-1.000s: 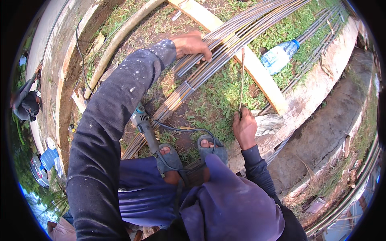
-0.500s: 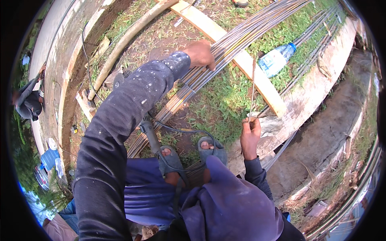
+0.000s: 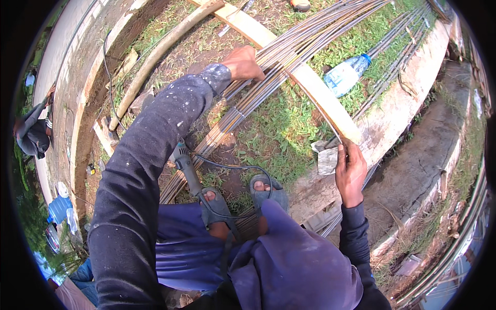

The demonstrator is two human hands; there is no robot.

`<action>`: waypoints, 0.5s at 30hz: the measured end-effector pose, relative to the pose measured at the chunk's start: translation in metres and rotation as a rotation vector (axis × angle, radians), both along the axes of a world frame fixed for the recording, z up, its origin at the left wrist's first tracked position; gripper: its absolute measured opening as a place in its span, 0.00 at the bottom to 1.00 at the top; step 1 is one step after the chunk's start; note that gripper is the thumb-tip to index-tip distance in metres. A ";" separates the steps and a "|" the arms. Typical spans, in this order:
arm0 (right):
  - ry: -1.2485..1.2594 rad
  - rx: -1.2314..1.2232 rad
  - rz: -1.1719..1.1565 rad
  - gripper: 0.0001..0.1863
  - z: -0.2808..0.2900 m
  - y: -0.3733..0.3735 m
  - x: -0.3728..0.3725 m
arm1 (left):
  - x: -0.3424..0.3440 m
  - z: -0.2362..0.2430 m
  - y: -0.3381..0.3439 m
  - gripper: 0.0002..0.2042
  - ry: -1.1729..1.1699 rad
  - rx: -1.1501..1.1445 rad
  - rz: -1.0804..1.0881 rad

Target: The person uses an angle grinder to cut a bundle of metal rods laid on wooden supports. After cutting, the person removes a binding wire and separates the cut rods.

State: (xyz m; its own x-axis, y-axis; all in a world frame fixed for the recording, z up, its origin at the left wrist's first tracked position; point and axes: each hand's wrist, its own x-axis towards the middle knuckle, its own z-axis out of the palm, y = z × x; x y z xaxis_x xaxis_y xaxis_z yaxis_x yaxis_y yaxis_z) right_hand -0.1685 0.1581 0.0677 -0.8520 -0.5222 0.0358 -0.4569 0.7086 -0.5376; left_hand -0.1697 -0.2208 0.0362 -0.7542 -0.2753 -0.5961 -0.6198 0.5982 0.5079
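A bundle of long thin steel rods [image 3: 232,116] runs diagonally from near my feet to the far right. My left hand [image 3: 244,63] is closed around several rods at the bundle's left side, and a gap parts them from the others. Between the fingertips of my right hand [image 3: 352,173] is the near end of a thin rod [image 3: 316,107]. It slants away to the left along the wooden plank [image 3: 323,93], its far end by the gap in the bundle. A tie band [image 3: 236,112] wraps the bundle nearer to me.
An angle grinder [image 3: 187,168] with a black cord lies beside my sandalled feet. A plastic bottle [image 3: 345,75] rests on the grass beyond the plank. To the right, a concrete ledge [image 3: 398,113] borders a ditch [image 3: 413,175]. A wooden pole [image 3: 160,51] lies left; another person [image 3: 33,132] is far left.
My left hand has shifted left with several rods, opening a gap in the bundle. My right hand has moved right, and its thin rod now tilts left toward the bundle instead of standing nearly upright.
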 end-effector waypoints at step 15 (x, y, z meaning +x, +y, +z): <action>0.916 0.428 0.800 0.05 0.092 -0.196 -0.112 | 0.003 -0.023 -0.042 0.24 0.080 -0.018 -0.099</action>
State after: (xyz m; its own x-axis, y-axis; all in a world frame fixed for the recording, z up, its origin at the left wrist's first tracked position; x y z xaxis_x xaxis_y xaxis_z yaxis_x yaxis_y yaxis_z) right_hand -0.2809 -0.0382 0.1592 -0.0526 -0.9884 0.1422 -0.9119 0.1056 0.3966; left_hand -0.1664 -0.2624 0.0135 -0.8234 -0.2074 -0.5283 -0.5151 0.6636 0.5424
